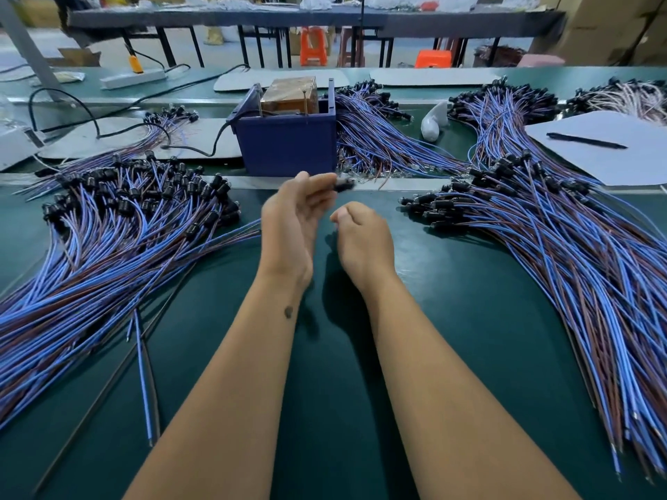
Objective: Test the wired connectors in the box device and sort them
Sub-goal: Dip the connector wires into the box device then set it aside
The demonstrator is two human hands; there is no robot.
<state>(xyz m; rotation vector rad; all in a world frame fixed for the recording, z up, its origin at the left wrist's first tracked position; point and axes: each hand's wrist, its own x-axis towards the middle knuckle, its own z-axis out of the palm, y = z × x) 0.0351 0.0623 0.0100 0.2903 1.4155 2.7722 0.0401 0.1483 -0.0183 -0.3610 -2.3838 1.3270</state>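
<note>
My left hand (288, 225) pinches a blurred black connector (343, 184) at its fingers, just in front of the blue box (288, 146), long axis roughly left-right. My right hand (362, 240) is nearer me, fingers curled; I cannot tell if they hold a wire. Glossy blue-brown leads fan across the green counter (343, 355).

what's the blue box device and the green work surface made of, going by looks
Blue box device: likely moulded plastic, given its flat, uniform, matte dark-blue walls and thin rim. Green work surface: looks like a rubbery or vinyl mat or belt, smooth with a soft sheen; exact material uncertain.
</note>
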